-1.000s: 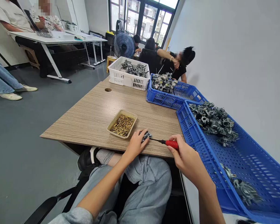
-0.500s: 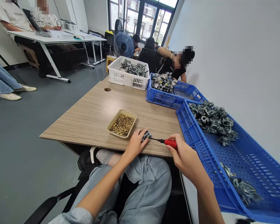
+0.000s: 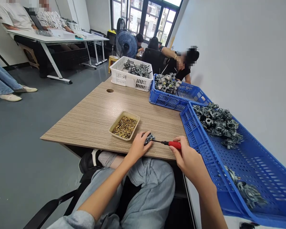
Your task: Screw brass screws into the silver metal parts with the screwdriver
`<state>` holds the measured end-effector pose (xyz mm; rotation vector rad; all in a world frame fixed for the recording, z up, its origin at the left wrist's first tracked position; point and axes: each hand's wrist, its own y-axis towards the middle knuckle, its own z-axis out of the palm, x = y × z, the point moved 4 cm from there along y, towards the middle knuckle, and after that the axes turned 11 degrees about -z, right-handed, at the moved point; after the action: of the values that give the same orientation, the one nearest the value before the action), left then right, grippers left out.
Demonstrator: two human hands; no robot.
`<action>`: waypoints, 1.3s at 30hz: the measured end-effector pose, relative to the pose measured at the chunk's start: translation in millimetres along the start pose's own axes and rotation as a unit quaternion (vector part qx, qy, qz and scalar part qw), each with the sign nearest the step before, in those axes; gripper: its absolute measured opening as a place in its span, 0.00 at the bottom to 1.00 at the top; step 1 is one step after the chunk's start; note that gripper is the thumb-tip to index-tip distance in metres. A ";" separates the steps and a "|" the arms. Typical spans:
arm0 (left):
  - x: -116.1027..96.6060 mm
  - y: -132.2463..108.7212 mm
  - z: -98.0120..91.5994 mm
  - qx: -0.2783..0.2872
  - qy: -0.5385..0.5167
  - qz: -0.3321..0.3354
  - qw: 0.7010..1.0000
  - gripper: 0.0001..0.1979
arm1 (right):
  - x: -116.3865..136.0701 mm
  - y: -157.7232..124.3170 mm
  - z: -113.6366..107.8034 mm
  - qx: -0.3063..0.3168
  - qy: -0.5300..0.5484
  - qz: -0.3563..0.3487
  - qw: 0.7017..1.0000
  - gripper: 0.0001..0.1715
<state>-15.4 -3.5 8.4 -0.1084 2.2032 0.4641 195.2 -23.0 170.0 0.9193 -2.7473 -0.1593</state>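
— What stands around the hands?

— On the desk [image 3: 92,117], just left of them, a tan tray [image 3: 113,127] filled with small brass pieces [image 3: 124,126]. To the right, a long blue crate [image 3: 252,165] runs along the wall with a heap of grey metal castings [image 3: 218,122] at its far end and a few more near its close corner. Beyond it are a second blue crate [image 3: 171,101] and a white basket [image 3: 124,79], both holding similar castings. A fan [image 3: 126,43] stands past the desk, and a person in black [image 3: 178,68] sits at the far end.

— Anything in the way?

— Nothing lies between the hands; the tray is close to the left hand but apart from it.

— And the piece in hand?

— A small metal part [image 3: 149,138] rests on the desk near its front edge. The left hand [image 3: 137,147] has its fingers [image 3: 143,140] closed around it from the near side, pinning it down.

— The other hand?

— The right hand [image 3: 189,160] has its fingers [image 3: 178,140] wrapped on the red handle of a screwdriver [image 3: 173,144]. The shaft lies almost level, its tip touching the part's right side.
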 end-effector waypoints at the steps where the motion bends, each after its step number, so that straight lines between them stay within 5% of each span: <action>1: -0.7 0.1 -0.4 -0.001 0.000 -0.001 1.000 0.29 | 0.4 0.1 0.3 0.003 -0.021 0.008 1.000 0.10; 7: -2.5 0.0 -1.5 0.003 -0.004 -0.008 1.000 0.29 | 3.5 0.3 0.5 0.015 -0.099 0.047 0.994 0.15; 14: -1.5 0.3 -1.1 0.000 0.000 -0.005 1.000 0.28 | 5.3 -5.7 0.9 0.031 0.070 -0.036 0.996 0.10; 21: -1.7 0.0 -1.6 -0.006 -0.005 0.002 1.000 0.28 | 2.1 -0.7 0.4 0.043 -0.075 0.065 0.994 0.14; 28: -1.3 0.1 -1.4 -0.005 -0.003 -0.001 1.000 0.28 | -0.3 -3.3 -1.8 0.029 0.091 -0.023 0.995 0.10; 35: -1.3 0.9 -1.1 -0.003 -0.001 -0.001 1.000 0.27 | -1.3 0.7 -1.4 0.055 -0.071 0.073 0.993 0.13; 39: -0.6 1.2 -1.0 -0.006 -0.001 0.000 1.000 0.27 | -2.1 -0.8 -2.1 0.041 -0.003 0.038 0.998 0.12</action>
<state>-16.0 -2.8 9.7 -0.1129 2.1981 0.4774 197.8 -22.4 171.5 0.8334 -2.8081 -0.0346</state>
